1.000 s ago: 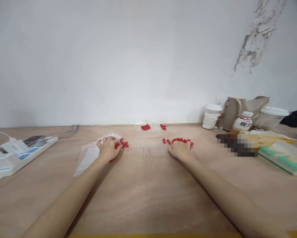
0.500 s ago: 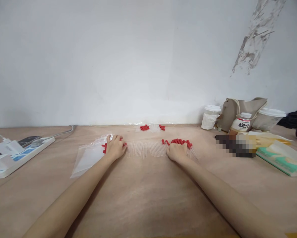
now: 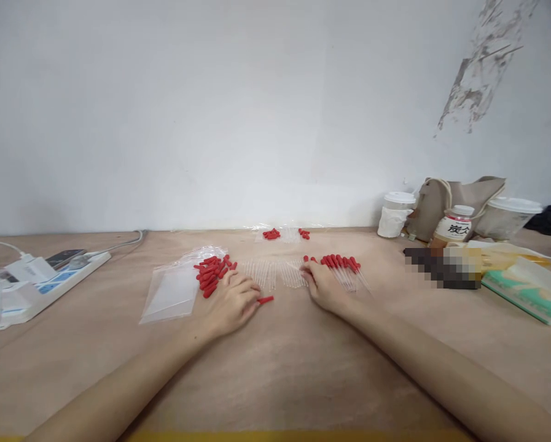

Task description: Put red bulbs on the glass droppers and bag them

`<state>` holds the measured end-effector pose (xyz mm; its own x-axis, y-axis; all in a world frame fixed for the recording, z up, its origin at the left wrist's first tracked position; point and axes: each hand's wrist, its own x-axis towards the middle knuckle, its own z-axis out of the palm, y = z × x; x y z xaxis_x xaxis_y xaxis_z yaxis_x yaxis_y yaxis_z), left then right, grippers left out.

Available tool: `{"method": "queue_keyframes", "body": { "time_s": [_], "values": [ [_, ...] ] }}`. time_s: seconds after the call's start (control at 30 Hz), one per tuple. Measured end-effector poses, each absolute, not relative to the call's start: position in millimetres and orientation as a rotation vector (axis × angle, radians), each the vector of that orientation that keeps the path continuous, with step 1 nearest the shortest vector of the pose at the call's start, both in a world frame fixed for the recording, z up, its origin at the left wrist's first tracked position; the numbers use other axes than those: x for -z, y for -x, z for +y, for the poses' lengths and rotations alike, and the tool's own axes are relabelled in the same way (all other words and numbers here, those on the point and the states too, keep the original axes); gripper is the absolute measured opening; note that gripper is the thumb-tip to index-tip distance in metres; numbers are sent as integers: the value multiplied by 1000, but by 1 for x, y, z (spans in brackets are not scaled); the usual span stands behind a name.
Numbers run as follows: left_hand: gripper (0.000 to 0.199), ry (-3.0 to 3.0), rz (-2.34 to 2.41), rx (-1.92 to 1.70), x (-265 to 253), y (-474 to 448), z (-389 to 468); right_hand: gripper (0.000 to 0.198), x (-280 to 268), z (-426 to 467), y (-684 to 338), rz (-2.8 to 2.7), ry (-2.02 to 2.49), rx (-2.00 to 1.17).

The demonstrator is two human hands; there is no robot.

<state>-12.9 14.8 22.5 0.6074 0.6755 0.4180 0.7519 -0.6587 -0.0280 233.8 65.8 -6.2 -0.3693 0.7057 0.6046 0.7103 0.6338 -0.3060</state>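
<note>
My left hand (image 3: 236, 301) is closed on a red rubber dropper bulb (image 3: 266, 299), which sticks out to the right past its fingertips. Behind that hand lies a pile of red bulbs (image 3: 208, 276) on clear plastic bags (image 3: 171, 291). Thin clear dropper tubes (image 3: 261, 274) are laid side by side in a row between the hands. My right hand (image 3: 324, 285) has its thumb and fingers pinched at the right end of the row, on a clear tube (image 3: 296, 266); its far end is hidden. Beside it, droppers with red bulbs fitted (image 3: 342, 264) lie in a group.
More red bulbs (image 3: 271, 234) and clear plastic lie by the wall. At left is a power strip (image 3: 56, 282) with plugs and a phone (image 3: 66, 258). A lidded cup (image 3: 395, 215), bottle (image 3: 454, 227), bag (image 3: 429, 209) and tissue pack (image 3: 524, 288) stand or lie at right.
My left hand has moved right and nearer from the bulb pile, bringing a red bulb out. My right hand has shifted slightly left, uncovering more fitted droppers. The view has shifted slightly.
</note>
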Motion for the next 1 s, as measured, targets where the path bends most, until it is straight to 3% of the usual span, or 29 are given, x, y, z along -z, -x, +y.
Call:
{"method": "queue_keyframes", "body": {
  "time_s": [0.17,0.27,0.6,1.0],
  "values": [
    [18,2667,-1285,650,-16,6,4,30,22,46,-237,-2200,895,22],
    [26,2631,-1377,742,-12,0,9,28,23,42,-238,-2230,878,53],
    [14,2674,-1429,1077,6,-14,12,24,15,32,-234,-2211,1001,86],
    [10,2749,-1522,1208,9,-14,11,24,2,18,-229,-2324,990,107]
  ]
}}
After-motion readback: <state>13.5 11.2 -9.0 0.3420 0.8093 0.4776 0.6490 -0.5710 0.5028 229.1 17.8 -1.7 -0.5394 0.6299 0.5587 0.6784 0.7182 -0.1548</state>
